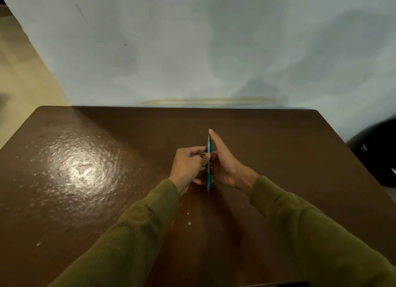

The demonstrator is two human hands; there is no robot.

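Note:
A slim blue pen (208, 175) stands nearly upright between my two hands, above the middle of the brown table (85, 168). My left hand (189, 165) has its fingers curled and pinches the pen's upper half. Flat against the pen's right side lies my right hand (224, 162), fingers straight and pointing away from me. The pen's lower tip hangs just above the tabletop. Both arms wear olive-green sleeves.
A pale wall (192, 51) rises right behind the table's far edge. A black object (377, 153) sits off the table's right edge. Beige floor (19, 72) shows to the left. A glossy light reflection lies on the table's left half.

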